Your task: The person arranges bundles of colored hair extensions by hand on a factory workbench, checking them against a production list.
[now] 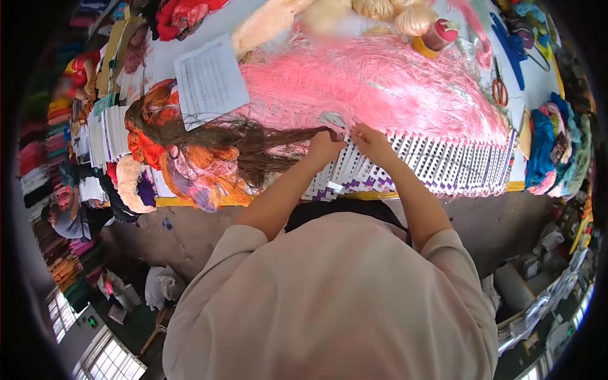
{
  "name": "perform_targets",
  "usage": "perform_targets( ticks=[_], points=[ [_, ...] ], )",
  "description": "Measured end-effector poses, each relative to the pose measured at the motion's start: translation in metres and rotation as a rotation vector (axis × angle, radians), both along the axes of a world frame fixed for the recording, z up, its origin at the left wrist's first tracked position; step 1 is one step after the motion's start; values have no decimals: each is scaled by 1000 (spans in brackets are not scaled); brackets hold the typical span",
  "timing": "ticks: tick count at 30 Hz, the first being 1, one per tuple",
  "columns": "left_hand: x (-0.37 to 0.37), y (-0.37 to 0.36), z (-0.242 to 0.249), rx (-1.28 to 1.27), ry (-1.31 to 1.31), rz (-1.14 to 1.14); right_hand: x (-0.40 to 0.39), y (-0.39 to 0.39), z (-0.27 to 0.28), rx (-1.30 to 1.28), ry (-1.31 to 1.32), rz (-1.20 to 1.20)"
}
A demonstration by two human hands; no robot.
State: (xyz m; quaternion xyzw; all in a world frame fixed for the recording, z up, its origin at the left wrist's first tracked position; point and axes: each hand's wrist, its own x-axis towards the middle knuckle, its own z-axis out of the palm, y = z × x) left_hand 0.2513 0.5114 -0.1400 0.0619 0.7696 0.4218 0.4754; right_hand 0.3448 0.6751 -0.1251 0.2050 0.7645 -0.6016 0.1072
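My left hand [325, 147] is closed round the end of a long bundle of dark brown threads [253, 142], which trails leftward over orange and red yarn [190, 168]. Just to its right, my right hand [372, 143] has its fingers pinched together near the upper edge of the cards; what they hold is too small to make out. Overlapping white cards with punched holes and purple ends [443, 166] run along the table's front edge, below and right of my hands. Pink threads [380, 82] spread out behind the cards.
A written paper sheet [212, 81] lies at the back left. Behind the pink threads are cream yarn bundles [373, 9] and a thread cone [437, 37]. Scissors [500, 88] and blue-green skeins [550, 142] are at the right. A person [71, 218] is at the far left.
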Motion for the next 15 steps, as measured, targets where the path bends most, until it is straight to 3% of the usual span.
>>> perform_targets(
  ticks=[3, 6, 9, 12, 15],
  points=[
    [5, 0, 6, -33, 84, 26, 0, -4, -11, 91, 40, 79],
    [8, 3, 37, 57, -264, 254, 1, -1, -11, 53, 28, 100],
    [2, -1, 14, 148, -455, 308, -4, 2, -2, -64, -74, 63],
    [-1, 3, 6, 237, -406, 194, -7, 6, -5, -63, -123, 103],
    [-7, 5, 3, 171, -351, 88, -7, 8, -8, -112, -147, 97]
  ],
)
